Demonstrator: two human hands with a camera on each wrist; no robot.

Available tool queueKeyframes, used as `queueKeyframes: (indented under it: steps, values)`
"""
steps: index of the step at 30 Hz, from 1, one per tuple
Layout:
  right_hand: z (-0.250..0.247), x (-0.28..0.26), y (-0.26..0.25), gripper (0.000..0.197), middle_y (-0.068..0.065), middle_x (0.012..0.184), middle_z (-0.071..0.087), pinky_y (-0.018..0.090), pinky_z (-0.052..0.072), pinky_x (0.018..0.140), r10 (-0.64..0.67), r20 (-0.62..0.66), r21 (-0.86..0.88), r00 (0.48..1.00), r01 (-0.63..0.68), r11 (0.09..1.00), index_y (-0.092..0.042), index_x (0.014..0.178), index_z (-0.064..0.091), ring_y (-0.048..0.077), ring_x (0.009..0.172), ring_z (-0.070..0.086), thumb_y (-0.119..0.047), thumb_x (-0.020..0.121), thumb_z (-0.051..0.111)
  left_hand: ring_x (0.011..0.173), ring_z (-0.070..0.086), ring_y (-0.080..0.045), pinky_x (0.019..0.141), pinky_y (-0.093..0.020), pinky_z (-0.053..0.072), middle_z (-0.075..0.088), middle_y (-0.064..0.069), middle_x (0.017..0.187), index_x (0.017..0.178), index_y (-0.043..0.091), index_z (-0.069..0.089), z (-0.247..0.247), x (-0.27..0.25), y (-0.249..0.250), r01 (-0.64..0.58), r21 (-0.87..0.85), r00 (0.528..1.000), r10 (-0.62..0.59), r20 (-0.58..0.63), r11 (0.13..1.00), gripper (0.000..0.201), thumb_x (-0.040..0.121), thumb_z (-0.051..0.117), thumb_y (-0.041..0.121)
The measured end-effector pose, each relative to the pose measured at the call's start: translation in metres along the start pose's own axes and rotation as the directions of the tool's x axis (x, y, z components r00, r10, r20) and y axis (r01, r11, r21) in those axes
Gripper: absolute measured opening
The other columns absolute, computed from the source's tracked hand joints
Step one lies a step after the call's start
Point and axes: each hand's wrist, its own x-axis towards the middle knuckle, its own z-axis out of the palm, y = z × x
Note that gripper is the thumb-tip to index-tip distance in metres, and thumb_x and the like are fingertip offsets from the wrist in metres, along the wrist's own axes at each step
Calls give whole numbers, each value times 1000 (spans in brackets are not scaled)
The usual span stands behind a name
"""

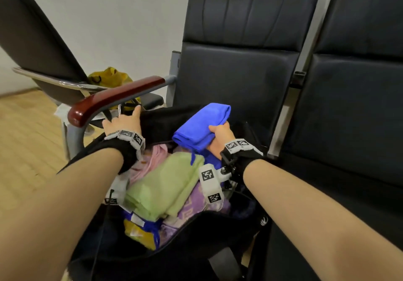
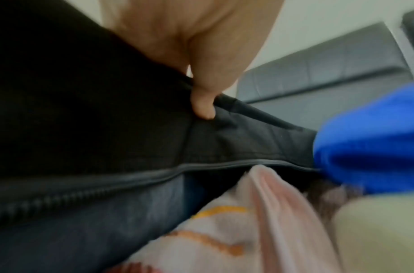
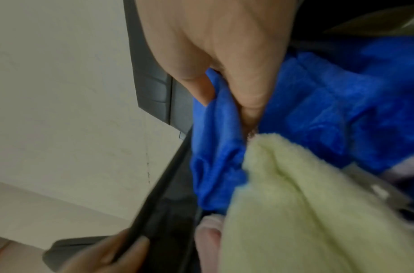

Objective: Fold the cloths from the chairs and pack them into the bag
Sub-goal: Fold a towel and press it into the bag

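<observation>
A soft black fabric bag with a zip along its opening [image 1: 181,235] sits open on the seat of a dark padded waiting chair [image 1: 239,67], and it is already well filled. In it lie a folded light green towel [image 1: 165,189], a pink cloth with orange markings [image 1: 152,158] toward the left side, a purple patterned cloth [image 1: 196,206] beneath the green one, and at the near edge a yellow and blue cloth [image 1: 141,230]. The left hand [image 1: 122,123] grips the far left rim of the bag beside the glossy red-brown wooden armrest [image 1: 113,100]; the left wrist view shows its thumb pressed into the black fabric above the zip, pinching the rim. The right hand [image 1: 220,137] holds a folded bright blue microfibre cloth [image 1: 202,126], thumb on top and fingers curled under it, just over the far right part of the opening, its lower edge touching the cloths packed below. In the right wrist view the blue cloth meets the green towel. A second dark padded chair [image 1: 359,84] stands to the right, and a yellow bag with black handles [image 1: 109,78] rests on another seat behind the armrest, above a pale wooden floor [image 1: 26,132].
</observation>
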Motion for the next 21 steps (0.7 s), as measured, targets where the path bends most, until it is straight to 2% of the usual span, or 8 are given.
queueKeyframes:
  steps: [2, 5, 9, 12, 14, 16, 18, 21]
  values:
    - [-1, 17, 12, 54, 15, 138, 45, 46, 45, 101, 54, -35, -254, 998, -61, 965, -10, 142, 30, 37, 124, 48, 1, 91, 43, 119, 49, -38, 100, -44, 33, 55, -22, 124, 131, 9, 42, -9, 7, 2, 81, -177, 996, -88, -34, 981, 36, 99, 45, 23]
    - [-8, 23, 19, 50, 18, 139, 46, 36, 44, 102, 87, -101, -644, 991, -132, 754, 1, 138, 37, 34, 124, 48, -11, 91, 48, 114, 53, -39, 100, -46, 35, 59, -24, 118, 112, 1, 57, -20, 8, 13, 133, -293, 987, -153, -45, 947, 29, 99, 47, 24]
    - [-1, 10, 19, 69, 21, 145, 27, 33, 34, 103, -272, -203, -788, 941, 8, 615, 1, 141, 25, 36, 130, 36, -3, 82, 60, 119, 50, -39, 104, -53, 30, 58, -23, 123, 117, 4, 61, -26, 7, 19, 213, -344, 969, -243, -46, 915, 31, 98, 48, 26]
    - [4, 4, 20, 76, 12, 153, 14, 33, 22, 113, -502, 21, -919, 865, 214, 330, -4, 142, 28, 33, 141, 14, -6, 76, 67, 116, 53, -39, 102, -50, 33, 59, -24, 120, 117, 4, 61, -21, 12, 16, 197, -376, 970, -237, -62, 905, 32, 98, 49, 26]
    - [5, 6, 21, 63, 9, 156, 14, 31, 9, 118, -453, 220, -950, 864, 295, 102, -4, 137, 37, 30, 145, 4, -13, 82, 64, 115, 54, -39, 100, -48, 36, 60, -24, 118, 118, 5, 61, -17, 17, 13, 178, -412, 972, -224, -66, 893, 32, 97, 50, 27]
    - [6, 11, 26, 56, 14, 156, 15, 34, 2, 119, -267, 261, -965, 928, 261, -36, -1, 133, 42, 30, 147, 0, -27, 88, 61, 117, 52, -38, 101, -47, 37, 59, -23, 120, 120, 6, 61, -15, 20, 11, 185, -463, 969, -238, -60, 867, 33, 97, 50, 28]
    - [5, 20, 36, 75, 18, 158, 9, 41, 3, 119, -71, 129, -991, 989, 127, -45, 0, 141, 34, 33, 147, -4, -47, 88, 58, 117, 53, -38, 99, -46, 39, 60, -22, 120, 121, 9, 61, -15, 23, 8, 196, -518, 959, -272, -75, 833, 33, 97, 50, 29]
    - [1, 33, 50, 99, 20, 158, 4, 47, 1, 119, 55, 42, -993, 998, 48, -103, 0, 149, 18, 36, 146, -5, -70, 84, 44, 118, 52, -38, 97, -45, 40, 59, -20, 123, 124, 13, 60, -14, 26, 4, 195, -563, 952, -292, -88, 803, 32, 98, 49, 28]
